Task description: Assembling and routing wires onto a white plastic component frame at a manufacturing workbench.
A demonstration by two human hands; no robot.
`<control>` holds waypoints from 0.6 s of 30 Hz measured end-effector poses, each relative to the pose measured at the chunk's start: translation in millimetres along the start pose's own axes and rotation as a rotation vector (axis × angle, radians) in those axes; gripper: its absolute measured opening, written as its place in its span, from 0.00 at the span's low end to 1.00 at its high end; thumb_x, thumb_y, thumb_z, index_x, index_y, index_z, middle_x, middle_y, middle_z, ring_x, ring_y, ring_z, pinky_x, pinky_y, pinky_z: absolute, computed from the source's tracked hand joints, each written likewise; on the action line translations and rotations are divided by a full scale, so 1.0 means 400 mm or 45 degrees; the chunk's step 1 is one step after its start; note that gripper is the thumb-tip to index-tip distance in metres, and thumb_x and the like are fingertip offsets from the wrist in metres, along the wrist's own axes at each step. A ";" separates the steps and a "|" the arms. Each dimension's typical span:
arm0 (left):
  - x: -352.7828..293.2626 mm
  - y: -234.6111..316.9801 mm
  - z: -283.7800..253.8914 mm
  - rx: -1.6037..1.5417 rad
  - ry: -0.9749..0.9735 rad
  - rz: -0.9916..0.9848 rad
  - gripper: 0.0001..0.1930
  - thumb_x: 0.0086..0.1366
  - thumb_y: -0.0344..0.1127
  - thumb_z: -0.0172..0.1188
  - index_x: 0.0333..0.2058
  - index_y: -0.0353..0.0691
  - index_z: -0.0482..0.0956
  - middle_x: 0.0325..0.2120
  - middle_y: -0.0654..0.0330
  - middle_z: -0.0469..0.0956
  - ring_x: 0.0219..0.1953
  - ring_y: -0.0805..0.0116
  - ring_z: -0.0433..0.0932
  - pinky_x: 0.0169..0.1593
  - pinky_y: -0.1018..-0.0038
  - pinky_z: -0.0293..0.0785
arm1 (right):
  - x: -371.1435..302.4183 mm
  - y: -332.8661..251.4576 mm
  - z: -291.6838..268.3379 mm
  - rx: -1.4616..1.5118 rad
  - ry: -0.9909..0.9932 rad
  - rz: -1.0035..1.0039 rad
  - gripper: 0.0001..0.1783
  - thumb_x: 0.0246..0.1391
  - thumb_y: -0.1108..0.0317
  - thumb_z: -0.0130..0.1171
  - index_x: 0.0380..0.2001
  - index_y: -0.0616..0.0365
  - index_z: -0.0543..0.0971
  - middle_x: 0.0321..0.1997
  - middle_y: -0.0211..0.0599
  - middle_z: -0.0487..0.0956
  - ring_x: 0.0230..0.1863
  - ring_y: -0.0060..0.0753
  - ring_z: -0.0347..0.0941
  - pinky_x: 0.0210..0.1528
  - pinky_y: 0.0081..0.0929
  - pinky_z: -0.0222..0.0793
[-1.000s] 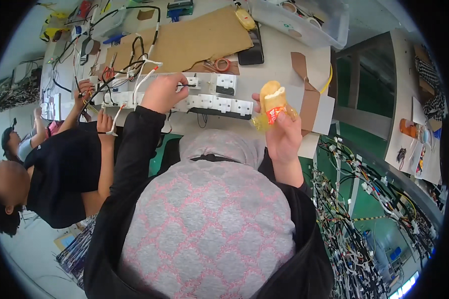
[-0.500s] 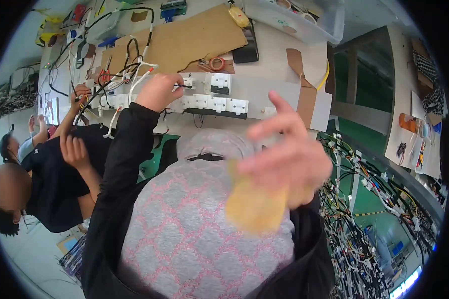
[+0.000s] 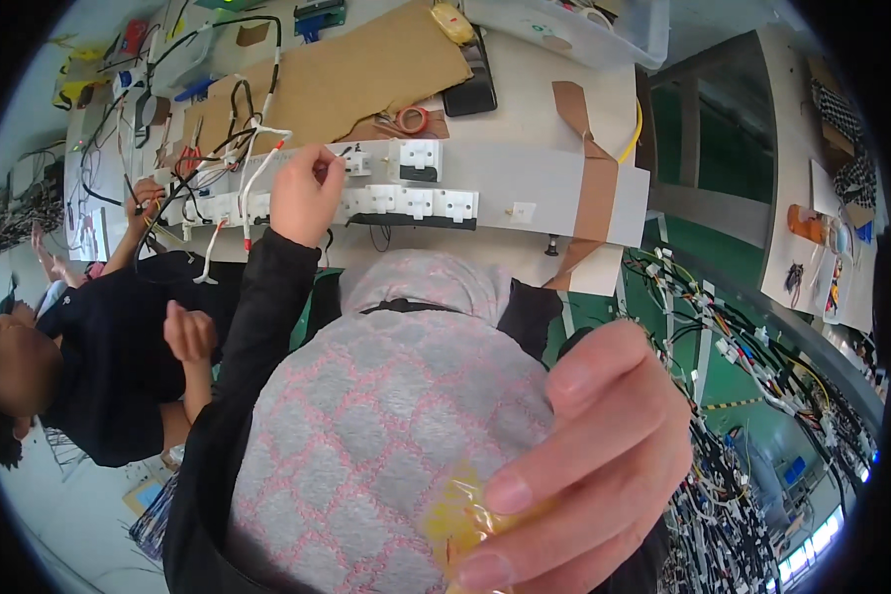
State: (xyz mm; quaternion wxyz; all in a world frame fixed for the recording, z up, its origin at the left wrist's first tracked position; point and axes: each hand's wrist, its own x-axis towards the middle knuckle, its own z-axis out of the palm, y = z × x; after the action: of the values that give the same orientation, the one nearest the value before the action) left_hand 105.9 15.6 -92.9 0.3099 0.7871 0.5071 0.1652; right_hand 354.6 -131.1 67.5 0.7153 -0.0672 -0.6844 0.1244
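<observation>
My left hand (image 3: 305, 198) is over the long grey board (image 3: 559, 183), its fingers curled together beside a small white connector block (image 3: 356, 164). Whatever sits between those fingertips is hidden. A larger white block (image 3: 421, 158) and a row of white blocks (image 3: 418, 204) are fixed to the right of that hand. Close to the camera, low on the right, my right hand (image 3: 604, 465) pinches a crinkly, see-through yellow plastic wrapper (image 3: 460, 515) in front of my patterned grey top. Its contents cannot be made out.
A white cable (image 3: 260, 183) with red bands runs left of my left hand. Brown cardboard (image 3: 366, 69), scissors (image 3: 411, 120) and a black phone-like slab (image 3: 472, 87) lie behind. At left, a co-worker's hand (image 3: 147, 195) is among wires. Cable bundles (image 3: 733, 465) hang at right.
My right hand has dropped lower and closer to the camera with the yellow wrapper. My left hand stays at the board, its fingers more curled. The co-worker's nearer hand has moved right and down.
</observation>
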 end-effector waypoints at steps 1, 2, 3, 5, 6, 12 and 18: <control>-0.003 0.010 0.002 0.057 0.036 -0.039 0.08 0.60 0.32 0.61 0.29 0.33 0.77 0.20 0.56 0.75 0.23 0.65 0.73 0.29 0.70 0.69 | -0.001 -0.001 -0.003 -0.003 -0.003 -0.025 0.07 0.55 0.63 0.65 0.37 0.42 0.86 0.44 0.25 0.85 0.43 0.32 0.77 0.56 0.45 0.61; -0.004 0.018 0.003 0.114 0.074 -0.078 0.09 0.60 0.34 0.60 0.29 0.33 0.76 0.21 0.52 0.77 0.24 0.59 0.76 0.31 0.67 0.71 | -0.001 0.000 -0.006 -0.006 -0.007 -0.052 0.07 0.55 0.63 0.64 0.37 0.42 0.86 0.44 0.24 0.85 0.43 0.32 0.77 0.55 0.45 0.62; -0.003 0.024 0.003 0.111 0.064 -0.081 0.09 0.60 0.34 0.60 0.29 0.33 0.76 0.21 0.52 0.77 0.24 0.59 0.76 0.31 0.67 0.71 | 0.000 0.002 -0.008 -0.010 -0.005 -0.042 0.07 0.55 0.63 0.64 0.37 0.42 0.86 0.44 0.24 0.85 0.43 0.32 0.77 0.55 0.45 0.62; 0.005 0.034 -0.003 0.224 0.036 -0.062 0.08 0.60 0.33 0.58 0.29 0.33 0.75 0.21 0.50 0.76 0.24 0.55 0.76 0.31 0.65 0.71 | 0.004 0.007 -0.011 -0.024 -0.016 -0.093 0.07 0.55 0.62 0.64 0.38 0.41 0.86 0.44 0.24 0.84 0.43 0.32 0.77 0.54 0.45 0.62; 0.010 0.036 -0.005 0.223 0.030 -0.059 0.08 0.60 0.33 0.58 0.29 0.33 0.75 0.21 0.50 0.76 0.24 0.55 0.76 0.31 0.65 0.71 | 0.006 0.007 -0.013 -0.030 -0.014 -0.090 0.07 0.55 0.62 0.64 0.38 0.41 0.86 0.44 0.24 0.84 0.43 0.32 0.77 0.54 0.45 0.62; 0.060 0.022 -0.035 0.385 -0.174 -0.022 0.11 0.57 0.35 0.58 0.25 0.32 0.74 0.14 0.54 0.71 0.19 0.63 0.72 0.27 0.68 0.67 | -0.006 0.001 -0.010 -0.006 -0.013 -0.070 0.08 0.55 0.61 0.64 0.39 0.41 0.86 0.44 0.24 0.84 0.43 0.31 0.77 0.54 0.46 0.61; 0.129 0.071 -0.060 0.484 -0.592 -0.196 0.12 0.56 0.37 0.60 0.24 0.32 0.74 0.14 0.57 0.70 0.20 0.67 0.72 0.28 0.70 0.68 | -0.016 -0.018 -0.045 -0.029 0.011 -0.068 0.07 0.56 0.60 0.64 0.38 0.41 0.85 0.44 0.24 0.84 0.42 0.31 0.77 0.52 0.44 0.63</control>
State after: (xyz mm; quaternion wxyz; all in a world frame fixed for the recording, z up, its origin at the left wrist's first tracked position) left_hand 133.9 61.4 -59.0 0.2765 0.8069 0.5026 -0.1409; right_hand 372.7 -138.4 62.1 0.7204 -0.0575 -0.6843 0.0970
